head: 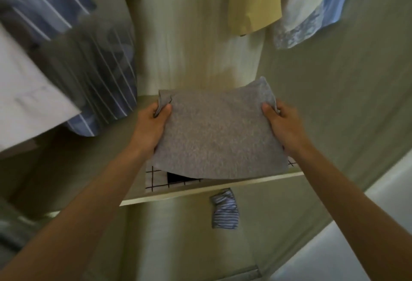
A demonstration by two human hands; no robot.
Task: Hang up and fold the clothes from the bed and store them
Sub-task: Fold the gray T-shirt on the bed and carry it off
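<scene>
Here, at the far left of the frame, striped blue shirts (73, 42) hang blurred beside a white garment (24, 93), thin woven cloth in loose vertical folds.

Moving in, the left hand (151, 124) grips the left edge of the folded grey garment (218, 131): the thumb lies on top and the fingers are curled underneath, bunching a little corner of cloth at the far left edge. The garment fills the middle of the frame, a soft, heathered knit folded to a rough rectangle, its long axis running across from hand to hand. It sags slightly at the near edge and lifts at the far right corner, so it seems limp rather than stiff.

It is carried flat just above the pale wooden shelf (200, 189), whose lip runs across below the near edge. Under it lies a white folded piece with a black grid (156, 180), already on the shelf. The coming move, I judge, is straight down and a little forward onto that piece; both hands stand about equally near.

Lower down, a small blue-striped piece (225, 209) rests on the level beneath.

The right hand (283, 127) mirrors the left, thumb over, fingers under the right edge. In the upper right, a yellow garment (254, 2) and a pale blue shirt (312, 6) hang.
</scene>
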